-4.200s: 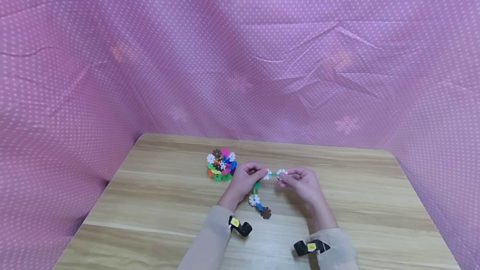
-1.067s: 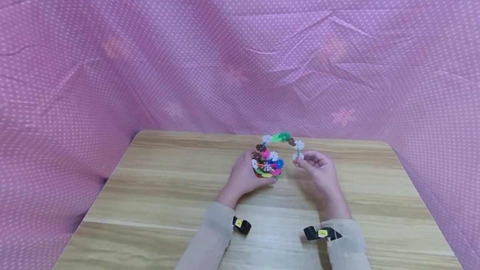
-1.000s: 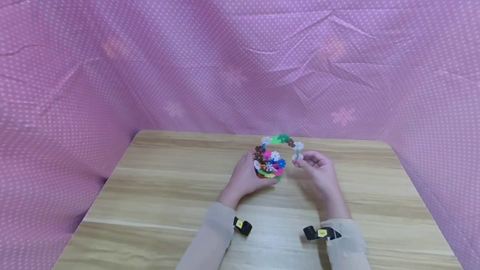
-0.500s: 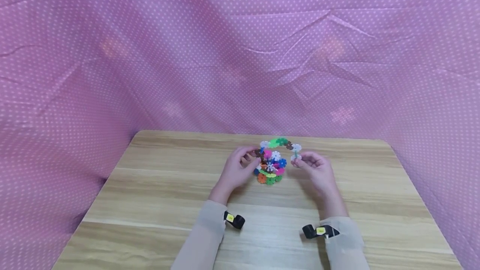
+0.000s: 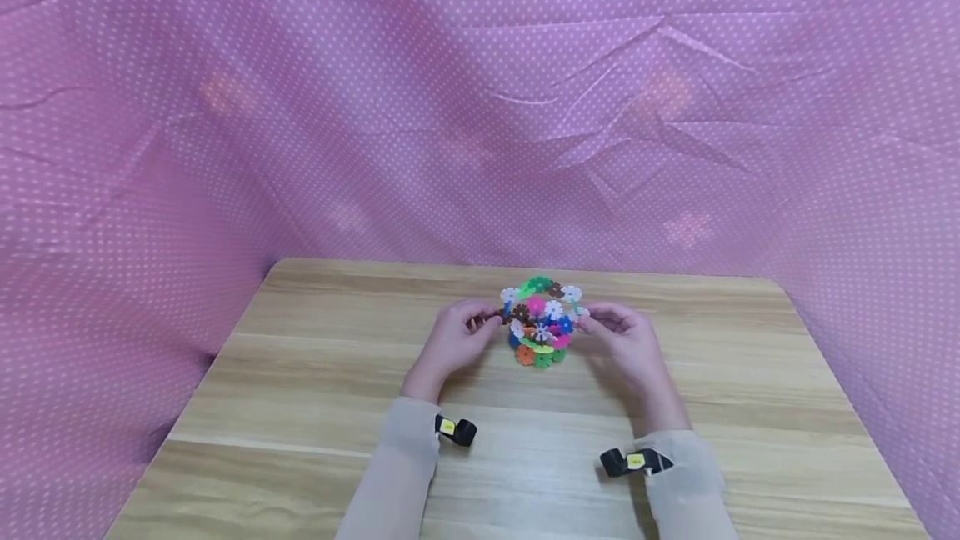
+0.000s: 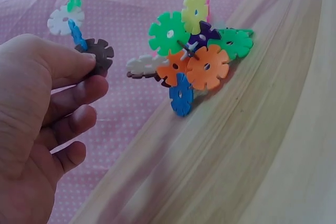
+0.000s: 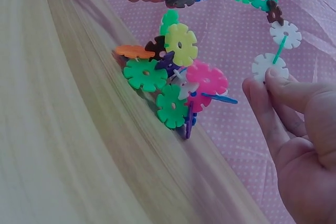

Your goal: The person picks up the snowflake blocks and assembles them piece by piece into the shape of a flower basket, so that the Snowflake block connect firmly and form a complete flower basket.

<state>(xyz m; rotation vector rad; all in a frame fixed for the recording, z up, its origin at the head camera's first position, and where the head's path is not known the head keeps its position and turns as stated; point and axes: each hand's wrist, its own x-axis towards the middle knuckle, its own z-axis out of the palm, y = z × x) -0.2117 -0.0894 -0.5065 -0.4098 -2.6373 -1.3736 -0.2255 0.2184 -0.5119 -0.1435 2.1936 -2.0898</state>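
An arched chain of slotted plastic snowflake discs (image 5: 538, 283) spans between my two hands. At its left end my left hand (image 5: 453, 344) pinches a brown disc (image 6: 101, 56) between thumb and index finger, the other fingers loosely bent. My right hand (image 5: 628, 352) pinches the white disc (image 7: 266, 67) at the opposite end. Between the hands, a ball-like cluster of snowflake discs (image 5: 542, 350) in orange, green, pink, blue and more stands on the table, touched by neither hand. In the head view the arch rises behind and over the cluster.
The wooden table (image 5: 315, 407) has rounded far corners. Pink dotted cloth (image 5: 480, 148) hangs behind it and along both sides. A black wrist camera (image 5: 457, 430) is strapped on the left sleeve, another camera (image 5: 626, 462) on the right.
The left hand, which held the cluster a second ago, has let go of it, taken the chain's brown end disc and moved left. The chain has shifted slightly left and its ends have spread.
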